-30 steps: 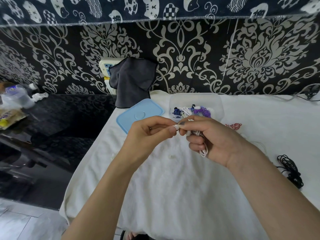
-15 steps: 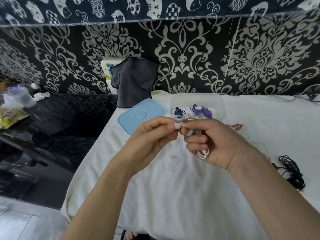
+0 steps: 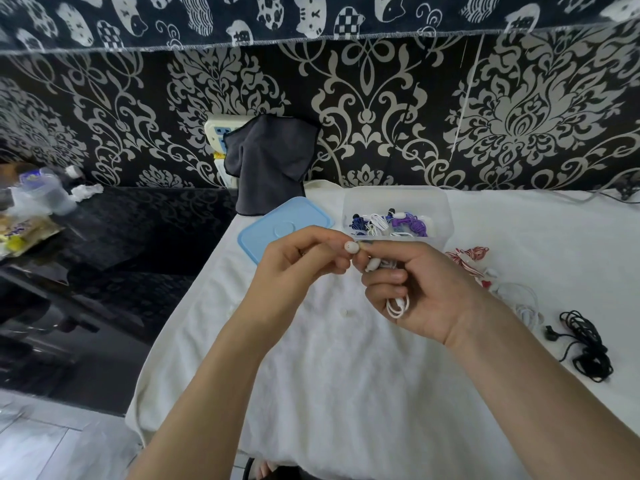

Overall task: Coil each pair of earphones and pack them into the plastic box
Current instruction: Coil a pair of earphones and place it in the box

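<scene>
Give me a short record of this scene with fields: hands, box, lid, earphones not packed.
left hand: pinches white earbud
right hand: holds coiled white earphones
box: open, holds blue, white and purple earphones
lid: off, left of box
not packed: red earphones, white loose earphones, black earphones, on cloth

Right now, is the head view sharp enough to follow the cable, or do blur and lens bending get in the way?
Head view: the white earphone cable in the right hand is sharp; the clutter at the far left edge is smeared; wide-angle bending curves the patterned wall's fabric hem; soft, even light, no glare.
</scene>
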`<state>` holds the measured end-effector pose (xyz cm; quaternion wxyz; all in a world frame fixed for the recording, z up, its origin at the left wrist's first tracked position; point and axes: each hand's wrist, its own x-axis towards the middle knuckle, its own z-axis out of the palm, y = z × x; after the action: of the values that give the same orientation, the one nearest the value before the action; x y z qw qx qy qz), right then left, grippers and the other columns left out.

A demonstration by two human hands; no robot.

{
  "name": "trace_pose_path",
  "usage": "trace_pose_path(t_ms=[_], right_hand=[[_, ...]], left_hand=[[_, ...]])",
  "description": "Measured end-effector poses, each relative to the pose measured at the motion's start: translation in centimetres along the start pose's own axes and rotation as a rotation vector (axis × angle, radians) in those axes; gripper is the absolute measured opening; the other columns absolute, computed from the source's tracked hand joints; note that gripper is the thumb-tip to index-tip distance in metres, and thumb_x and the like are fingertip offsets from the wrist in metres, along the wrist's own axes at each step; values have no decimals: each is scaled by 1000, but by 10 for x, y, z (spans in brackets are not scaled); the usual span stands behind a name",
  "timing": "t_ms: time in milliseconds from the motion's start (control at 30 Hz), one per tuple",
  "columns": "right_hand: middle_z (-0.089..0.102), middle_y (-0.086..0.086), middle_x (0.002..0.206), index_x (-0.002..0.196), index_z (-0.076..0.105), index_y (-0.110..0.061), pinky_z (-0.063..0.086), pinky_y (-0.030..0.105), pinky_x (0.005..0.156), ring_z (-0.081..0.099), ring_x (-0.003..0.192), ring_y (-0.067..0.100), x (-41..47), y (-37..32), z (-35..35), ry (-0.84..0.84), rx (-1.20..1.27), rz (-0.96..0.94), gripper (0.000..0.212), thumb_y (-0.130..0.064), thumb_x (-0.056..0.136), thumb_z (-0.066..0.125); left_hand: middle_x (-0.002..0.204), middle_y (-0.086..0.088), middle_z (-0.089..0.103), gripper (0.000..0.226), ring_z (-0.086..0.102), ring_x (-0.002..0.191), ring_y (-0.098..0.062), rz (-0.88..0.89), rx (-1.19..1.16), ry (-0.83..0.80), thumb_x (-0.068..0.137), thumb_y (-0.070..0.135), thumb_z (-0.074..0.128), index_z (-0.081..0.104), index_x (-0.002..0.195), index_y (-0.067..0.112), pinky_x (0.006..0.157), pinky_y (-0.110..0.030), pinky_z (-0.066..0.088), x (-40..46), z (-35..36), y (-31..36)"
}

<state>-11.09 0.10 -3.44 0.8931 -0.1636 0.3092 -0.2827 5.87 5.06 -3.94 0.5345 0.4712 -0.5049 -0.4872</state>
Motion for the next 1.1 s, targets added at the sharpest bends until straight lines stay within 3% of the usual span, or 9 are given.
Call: trace_pose_path(t_ms=[133,400,533,600,700,800,900,1000,1100], right_hand=[[57,2,71,99,55,-8,25,14,33,32,37,4,2,0,-3,-6,31,17,20,-5,82,64],[54,2,71,96,57,-8,25,14,33,32,38,4,5,0,-4,-14,36,16,15,-4,82,62],[54,4,73,97,57,-7,27,14,33,34,38,4,8,1,-6,-7,48,5,17,-3,81,62],[55,6,79,97,57,-6,29,13,33,35,38,4,8,2,-5,-7,63,-9,20,-2,79,63],[58,7,76,88,58,-4,28,11,34,37,38,3,9,2,-4,21,72,-39,2,-1,87,59],[60,5,72,84,63,-4,26,13,34,35,38,3,9,2,-5,107,-63,-124,12,-4,94,57],[70,9,79,96,66,-6,26,17,36,35,39,6,10,5,-5,187,-369,-266,6,-4,93,60],[75,10,87,106,66,-5,24,20,39,33,43,11,9,6,-5,250,-544,-328,14,-7,93,62],[74,13,93,109,66,-8,21,21,40,30,41,12,10,6,-2,248,-529,-339,16,-10,94,63]], left_hand=[[102,-23,73,32,66,91,-22,-33,-10,21,97,16,46,74,100,0,87,-33,53,1,0,-1],[79,2,74,4,64,73,-8,39,158,48,94,4,67,69,92,6,75,-19,52,1,8,1],[85,-8,74,2,65,76,-14,37,202,60,94,8,69,69,96,7,77,-23,54,0,8,-1],[93,-14,74,16,67,80,-19,17,194,70,92,18,69,67,103,7,79,-26,56,-1,7,-1],[100,-11,75,32,70,85,-21,-127,153,46,85,31,66,63,106,7,84,-33,59,0,7,-6],[102,-16,72,24,71,85,-22,-323,35,-6,93,23,64,63,105,3,81,-33,58,2,9,-13],[107,-19,71,25,68,90,-22,-462,-82,-118,103,16,54,62,116,-4,83,-32,56,4,10,-14],[106,-15,72,29,66,96,-22,-464,-69,-193,106,17,49,61,120,-5,86,-32,54,5,13,-15],[101,-9,72,24,64,91,-18,-447,-31,-180,106,18,50,67,115,4,84,-30,53,6,15,-17]])
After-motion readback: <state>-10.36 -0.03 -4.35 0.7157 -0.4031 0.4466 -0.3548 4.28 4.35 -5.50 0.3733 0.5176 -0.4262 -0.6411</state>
